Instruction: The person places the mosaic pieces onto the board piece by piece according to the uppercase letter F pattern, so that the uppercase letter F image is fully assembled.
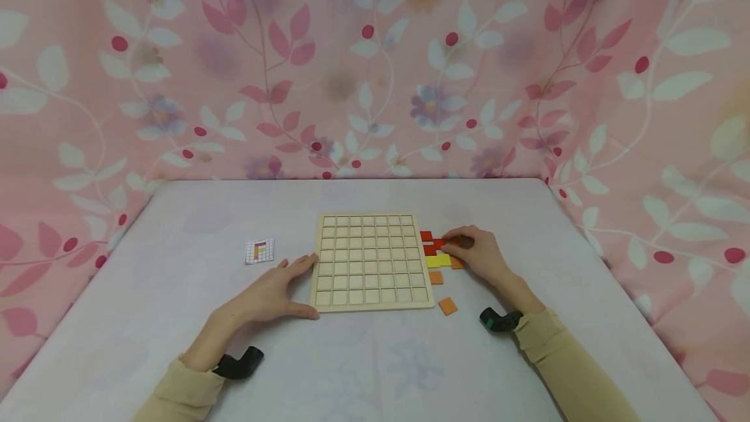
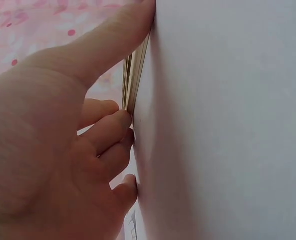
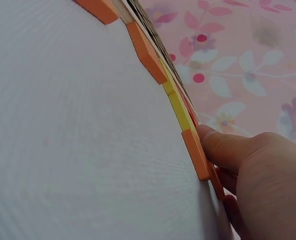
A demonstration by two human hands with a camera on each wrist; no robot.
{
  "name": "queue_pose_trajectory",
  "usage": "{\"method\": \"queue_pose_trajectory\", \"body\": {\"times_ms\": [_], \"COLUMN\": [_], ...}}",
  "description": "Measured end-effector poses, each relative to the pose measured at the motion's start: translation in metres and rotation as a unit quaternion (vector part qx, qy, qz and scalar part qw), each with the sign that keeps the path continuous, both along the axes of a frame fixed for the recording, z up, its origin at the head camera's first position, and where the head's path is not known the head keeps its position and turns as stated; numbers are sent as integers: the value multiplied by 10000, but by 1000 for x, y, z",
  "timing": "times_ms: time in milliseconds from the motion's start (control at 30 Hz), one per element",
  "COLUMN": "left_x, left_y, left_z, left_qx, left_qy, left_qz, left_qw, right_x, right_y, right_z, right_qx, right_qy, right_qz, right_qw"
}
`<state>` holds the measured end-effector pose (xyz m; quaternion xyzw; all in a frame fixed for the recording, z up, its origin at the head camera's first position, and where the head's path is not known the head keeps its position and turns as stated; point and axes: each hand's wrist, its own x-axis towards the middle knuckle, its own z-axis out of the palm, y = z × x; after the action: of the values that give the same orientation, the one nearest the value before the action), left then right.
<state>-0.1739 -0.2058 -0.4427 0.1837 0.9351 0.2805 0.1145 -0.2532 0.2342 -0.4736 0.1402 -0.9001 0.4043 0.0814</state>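
A pale wooden grid board lies flat on the table. My left hand rests at its left side, thumb and fingers spread and touching the frame; in the left wrist view the fingertips meet the board's edge. Right of the board, my right hand pinches a red square tile between thumb and forefinger. More red tiles, yellow tiles and orange tiles lie about it. In the right wrist view, the thumb is close by an orange tile.
A small card with a coloured grid pattern lies left of the board. A loose orange tile sits off the board's lower right corner. Black wrist cameras are on both wrists. Floral cloth hangs behind the white table.
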Motion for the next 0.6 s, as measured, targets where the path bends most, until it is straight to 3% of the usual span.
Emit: {"method": "queue_pose_trajectory", "body": {"times_ms": [600], "left_x": [2], "left_y": [0], "left_z": [2], "left_qx": [189], "left_qy": [-202], "left_qz": [-2], "left_qw": [9996], "right_x": [0], "right_y": [2], "right_z": [0], "right_qx": [-274], "right_qy": [-223], "right_qz": [-131], "right_qw": [9993]}}
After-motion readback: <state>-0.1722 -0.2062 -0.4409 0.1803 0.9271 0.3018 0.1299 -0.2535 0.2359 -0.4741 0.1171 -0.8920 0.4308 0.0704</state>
